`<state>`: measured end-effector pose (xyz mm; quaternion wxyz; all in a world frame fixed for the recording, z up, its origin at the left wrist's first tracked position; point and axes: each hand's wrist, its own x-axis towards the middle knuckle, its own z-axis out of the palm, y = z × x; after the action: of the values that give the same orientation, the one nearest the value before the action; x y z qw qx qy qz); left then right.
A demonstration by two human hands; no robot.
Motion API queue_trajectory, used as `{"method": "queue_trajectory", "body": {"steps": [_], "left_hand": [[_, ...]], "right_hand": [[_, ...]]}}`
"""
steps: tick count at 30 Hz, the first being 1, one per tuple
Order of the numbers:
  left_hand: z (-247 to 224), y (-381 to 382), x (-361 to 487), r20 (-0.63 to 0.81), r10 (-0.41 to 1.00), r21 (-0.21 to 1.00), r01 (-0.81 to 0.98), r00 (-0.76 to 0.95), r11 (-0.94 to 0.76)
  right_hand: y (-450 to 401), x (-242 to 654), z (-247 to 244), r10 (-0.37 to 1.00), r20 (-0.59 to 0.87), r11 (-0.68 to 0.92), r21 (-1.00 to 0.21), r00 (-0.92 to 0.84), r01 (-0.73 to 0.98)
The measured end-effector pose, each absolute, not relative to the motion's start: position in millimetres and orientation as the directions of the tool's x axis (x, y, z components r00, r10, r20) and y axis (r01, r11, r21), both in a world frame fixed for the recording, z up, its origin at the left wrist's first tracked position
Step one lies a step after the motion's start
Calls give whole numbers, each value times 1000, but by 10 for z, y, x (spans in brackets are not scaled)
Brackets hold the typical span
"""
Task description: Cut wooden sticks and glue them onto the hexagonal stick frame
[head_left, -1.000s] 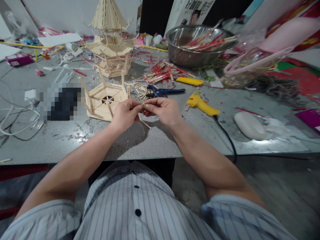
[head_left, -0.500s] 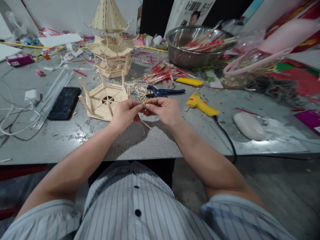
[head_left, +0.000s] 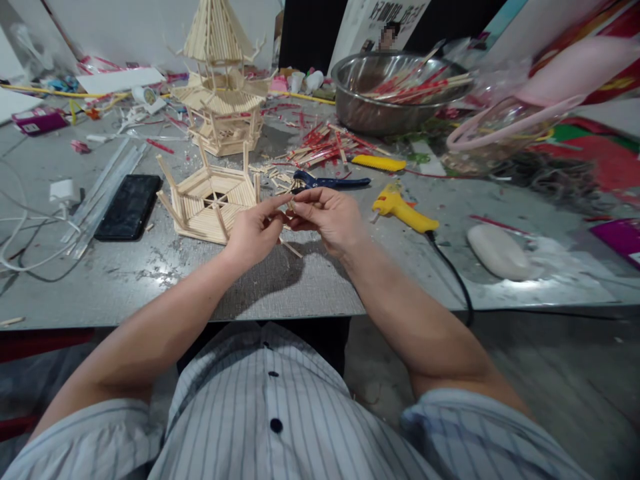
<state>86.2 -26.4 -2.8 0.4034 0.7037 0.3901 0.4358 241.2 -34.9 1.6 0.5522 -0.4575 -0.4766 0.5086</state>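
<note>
Over there the bowl [head_left: 373, 119] holds red-and-pale sticks [head_left: 417, 90]. Just right of the frame [head_left: 200, 223], the right hand [head_left: 334, 217] pinches a tiny piece [head_left: 292, 205]; the left hand [head_left: 254, 233] is beside it, though whether gripping too I can't tell.

- Your shirt [head_left: 225, 413] is pale grey-blue with thin, darker stripes running lengthwise.
- Round, dark buttons [head_left: 277, 425] line its front, three of them showing.
- Your left sleeve [head_left: 95, 437] and right sleeve [head_left: 465, 427] are loose, striped alike, banded near your elbows.
- Your left hand [head_left: 255, 231] and right hand [head_left: 336, 223] are bare.
</note>
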Motion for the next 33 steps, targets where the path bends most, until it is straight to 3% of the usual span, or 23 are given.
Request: {"method": "queue_trajectory", "body": {"steps": [9, 15, 27, 33], "left_hand": [[60, -289, 869, 260, 926, 950, 98, 274, -295], [20, -241, 860, 253, 932, 944, 143, 261, -296], [103, -252, 870, 145, 961, 987, 30, 235, -156], [51, -276, 863, 230, 959, 958, 135, 168, -253]], "right_hand": [[-335, 2409, -26, 987, 160, 160, -985, 1, -57], [-364, 2399, -59, 968, 245, 246, -969, -50, 18], [-405, 2387, -15, 961, 273, 273, -939, -32, 211], [-403, 2380, -4, 975, 224, 222, -968, 7, 122]]}}
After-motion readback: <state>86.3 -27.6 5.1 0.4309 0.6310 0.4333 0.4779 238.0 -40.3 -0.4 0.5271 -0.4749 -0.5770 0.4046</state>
